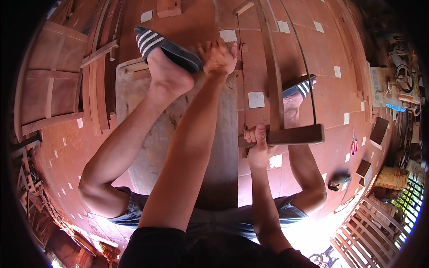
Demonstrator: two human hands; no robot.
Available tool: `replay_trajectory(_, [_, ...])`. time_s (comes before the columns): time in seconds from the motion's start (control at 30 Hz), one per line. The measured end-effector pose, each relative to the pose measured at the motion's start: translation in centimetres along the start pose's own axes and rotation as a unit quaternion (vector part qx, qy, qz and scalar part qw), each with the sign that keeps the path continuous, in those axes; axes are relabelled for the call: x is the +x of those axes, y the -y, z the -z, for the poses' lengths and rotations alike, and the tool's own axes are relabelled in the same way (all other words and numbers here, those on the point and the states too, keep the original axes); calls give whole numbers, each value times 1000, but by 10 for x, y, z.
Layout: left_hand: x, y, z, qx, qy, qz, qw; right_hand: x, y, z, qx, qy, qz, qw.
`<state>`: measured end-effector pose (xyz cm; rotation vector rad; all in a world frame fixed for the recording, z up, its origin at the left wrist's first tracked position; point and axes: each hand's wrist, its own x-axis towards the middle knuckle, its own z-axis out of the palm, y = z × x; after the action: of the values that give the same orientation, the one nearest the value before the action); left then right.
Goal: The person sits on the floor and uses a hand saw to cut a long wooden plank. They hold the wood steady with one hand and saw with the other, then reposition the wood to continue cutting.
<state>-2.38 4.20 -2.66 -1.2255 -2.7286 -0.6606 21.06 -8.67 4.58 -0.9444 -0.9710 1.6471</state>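
Note:
A wide wooden board (156, 147) lies flat in front of me, running away from my body. My left hand (218, 58) presses down on its far end, fingers spread, right beside my left foot in a striped dark sandal (167, 47), which also rests on the board. My right hand (258, 140) is closed around the handle of a wooden frame saw (295, 134). The saw's long frame and thin blade (306, 67) run away from me along the board's right edge. My right foot in a matching sandal (298, 88) stands on the floor beyond the saw.
The floor is reddish tile (330, 49) with small white squares. Wooden panels and slats (53, 76) are stacked at the left. Red-handled scissors (354, 144), small wood blocks (379, 130) and a dark tool (338, 179) lie at the right. A cluttered bench (397, 80) and wooden railing (371, 232) sit further right.

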Motion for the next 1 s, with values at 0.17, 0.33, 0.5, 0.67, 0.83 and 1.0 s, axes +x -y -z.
replay_trajectory(0.17, [3,-3,-6,25,-33,-9,999,-6,-25,18,-1,-23,27,999])
replay_trajectory(0.33, [2,2,-5,38,-46,-21,998,9,68,-7,-21,-36,-97,994])
replay_trajectory(0.5, [15,0,-1,24,-43,-8,999,-71,83,30,16,-21,-80,996])
replay_trajectory(0.67, [4,2,-4,26,-17,-3,1000,-166,129,58,77,9,-101,992])
replay_trajectory(0.83, [4,2,-2,33,-14,0,999,-190,147,53,-30,53,-86,994])
replay_trajectory(1.0, [4,-4,0,29,-3,-3,1000,-178,138,47,-6,45,-74,996])
